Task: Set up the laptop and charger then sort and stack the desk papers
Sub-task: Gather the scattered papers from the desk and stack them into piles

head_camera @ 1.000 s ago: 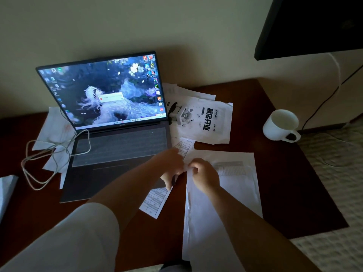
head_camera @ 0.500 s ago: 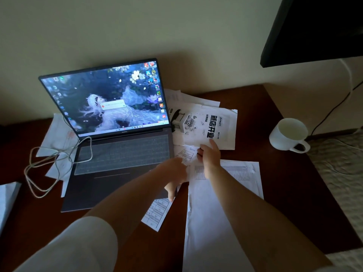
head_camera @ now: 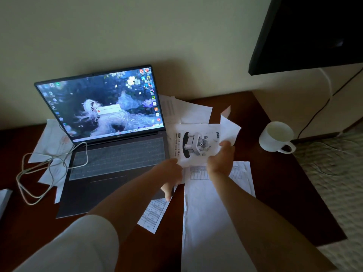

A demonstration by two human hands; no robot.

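Note:
The open laptop (head_camera: 117, 160) stands at the back left of the dark wooden desk (head_camera: 284, 193), screen lit. A white charger cable (head_camera: 49, 163) loops from its left side over loose papers (head_camera: 51, 138). My right hand (head_camera: 221, 160) grips a printed flyer (head_camera: 196, 144) with a robot picture by its lower right edge and holds it bent above the desk. My left hand (head_camera: 170, 177) is at the flyer's lower left corner, fingers hanging down towards a narrow form sheet (head_camera: 153, 214). Large white sheets (head_camera: 212, 213) lie under my right forearm. More papers (head_camera: 188, 112) sit behind the flyer.
A white mug (head_camera: 275, 137) stands at the desk's right edge. Beyond it a black cable (head_camera: 318, 112) runs down a pale cabinet, under a dark panel (head_camera: 314, 32). A white object (head_camera: 4, 199) lies at the far left. Woven flooring shows at right.
My right hand reached forward from the large sheets to the robot flyer, took hold of it and lifted it off the desk. My left hand stayed by the laptop's front right corner.

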